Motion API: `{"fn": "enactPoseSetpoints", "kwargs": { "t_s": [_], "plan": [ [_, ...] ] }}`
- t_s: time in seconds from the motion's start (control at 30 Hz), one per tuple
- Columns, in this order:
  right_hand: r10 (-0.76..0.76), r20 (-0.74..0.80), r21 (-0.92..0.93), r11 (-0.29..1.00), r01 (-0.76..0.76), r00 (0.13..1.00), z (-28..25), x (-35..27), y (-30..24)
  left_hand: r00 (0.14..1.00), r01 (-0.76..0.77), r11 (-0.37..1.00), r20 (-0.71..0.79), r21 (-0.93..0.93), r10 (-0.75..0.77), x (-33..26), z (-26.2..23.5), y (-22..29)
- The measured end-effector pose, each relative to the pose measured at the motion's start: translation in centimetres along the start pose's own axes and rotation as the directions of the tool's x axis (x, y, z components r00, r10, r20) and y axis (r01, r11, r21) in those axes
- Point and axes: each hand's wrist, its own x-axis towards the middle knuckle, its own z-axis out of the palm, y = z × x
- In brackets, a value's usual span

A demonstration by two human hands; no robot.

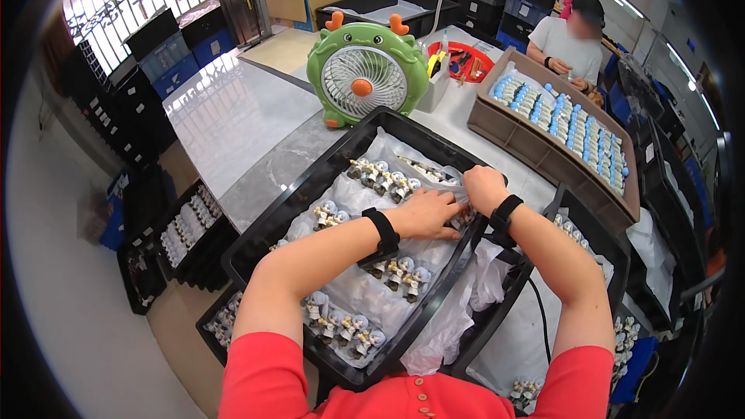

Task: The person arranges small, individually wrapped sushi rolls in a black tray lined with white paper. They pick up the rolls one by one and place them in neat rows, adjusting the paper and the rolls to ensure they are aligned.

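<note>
A black plastic tray (pixel 260 225) lies in front of me, lined with white plastic sheeting (pixel 357 209). Rows of small painted figurines (pixel 388 182) in white, grey and gold lie between its folds. My left hand (pixel 425 215) reaches across the tray with fingers stretched out, touching the sheeting near the right side; the fingertips are partly hidden by the folds and figurines. Beside it, at the tray's far right rim, my right hand (pixel 485 188) is closed with the fingers curled in. What it grips is hidden. A black band is on each wrist.
A green fan (pixel 365 81) stands behind the tray. A brown crate (pixel 555 147) of blue-topped figurines is at the right, with a person (pixel 570 43) beyond it. A red basket (pixel 485 62) holds tools. Loose plastic sheeting (pixel 458 310) hangs over the tray's right edge.
</note>
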Motion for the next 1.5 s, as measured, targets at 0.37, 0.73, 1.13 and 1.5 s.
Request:
{"fn": "enactPoseSetpoints", "kwargs": {
  "t_s": [0.37, 0.73, 1.13, 1.5],
  "plan": [
    [-0.004, -0.005, 0.025, 1.0, 0.004, 1.0, 0.0, -0.2, -0.1, 0.971, 0.078, 0.979, -0.207, -0.191, -0.118, 0.4, -0.4, -3.1],
    [-0.001, 0.015, -0.021, 1.0, 0.001, 1.0, -0.1, -0.1, -0.4, 0.929, 0.264, 0.964, -0.263, -0.018, -0.259, -0.2, -2.1, -13.5],
    [0.007, -0.01, -0.014, 1.0, -0.007, 1.0, 0.3, -0.2, -0.1, 0.957, 0.291, 0.955, 0.016, -0.051, -0.291, -4.2, -5.2, -12.2],
    [0.024, 0.011, 0.004, 1.0, -0.024, 1.0, 0.2, -0.2, -0.3, 0.912, 0.223, 0.973, -0.339, -0.059, -0.23, -3.4, -4.7, -13.2]
  ]
}}
